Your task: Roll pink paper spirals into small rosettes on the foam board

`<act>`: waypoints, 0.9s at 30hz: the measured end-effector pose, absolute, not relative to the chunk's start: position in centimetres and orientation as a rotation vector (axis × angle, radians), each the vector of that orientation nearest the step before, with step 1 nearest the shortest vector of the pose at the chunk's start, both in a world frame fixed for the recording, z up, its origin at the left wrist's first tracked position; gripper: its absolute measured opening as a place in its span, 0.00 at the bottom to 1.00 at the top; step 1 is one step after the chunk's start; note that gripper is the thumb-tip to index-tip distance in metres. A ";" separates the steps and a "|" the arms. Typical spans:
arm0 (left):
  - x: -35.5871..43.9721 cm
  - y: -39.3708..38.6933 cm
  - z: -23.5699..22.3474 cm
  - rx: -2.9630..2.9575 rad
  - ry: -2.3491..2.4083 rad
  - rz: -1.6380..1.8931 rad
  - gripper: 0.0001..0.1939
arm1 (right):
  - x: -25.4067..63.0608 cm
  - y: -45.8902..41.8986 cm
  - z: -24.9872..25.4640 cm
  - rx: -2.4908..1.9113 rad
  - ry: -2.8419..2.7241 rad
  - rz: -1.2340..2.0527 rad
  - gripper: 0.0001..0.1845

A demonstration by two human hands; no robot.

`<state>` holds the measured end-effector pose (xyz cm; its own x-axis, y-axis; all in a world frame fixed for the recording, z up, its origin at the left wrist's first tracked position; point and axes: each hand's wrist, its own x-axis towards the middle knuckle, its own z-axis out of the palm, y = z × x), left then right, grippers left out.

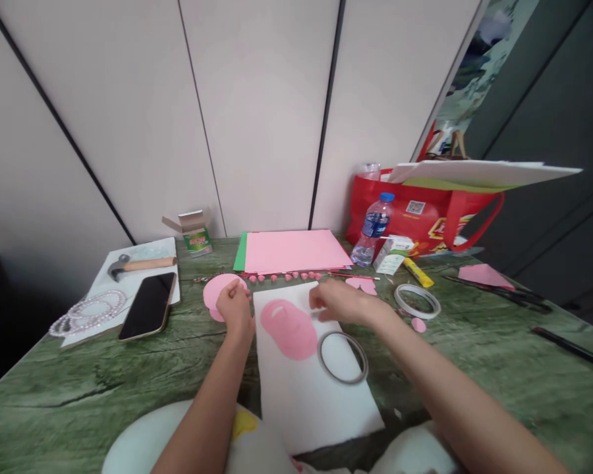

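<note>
Flanking one white sheet (301, 401): two bare hands (234, 306) (338, 301)

Both forearms bare, elbows out of view. Left forearm (210, 395) rises steeply from lower edge, leaning right; wrist near straight. Left grip (234, 308): fingers curled inward, tips bunched near thumb. Right forearm (439, 372) runs diagonally from lower right corner toward center. Right grip (337, 300): back of hand uppermost, knuckles bent, fingertips pointing down and inward. Grips apart, roughly level with each other. Contact at fingertips, either side: not determinable.
</note>
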<state>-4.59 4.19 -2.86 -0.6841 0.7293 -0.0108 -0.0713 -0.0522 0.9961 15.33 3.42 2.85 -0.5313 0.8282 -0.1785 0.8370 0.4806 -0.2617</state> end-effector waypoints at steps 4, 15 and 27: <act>-3.9 3.6 -2.9 1.153 1.680 1.514 0.11 | 17.2 0.6 1.8 1.545 2.464 -0.498 0.19; -3.4 2.5 -2.8 1.811 1.922 0.768 0.18 | 18.2 1.5 -0.1 1.803 2.450 -0.287 0.15; -3.6 2.4 -2.9 1.937 1.983 0.488 0.23 | 19.1 2.6 -1.9 1.884 2.487 -0.169 0.19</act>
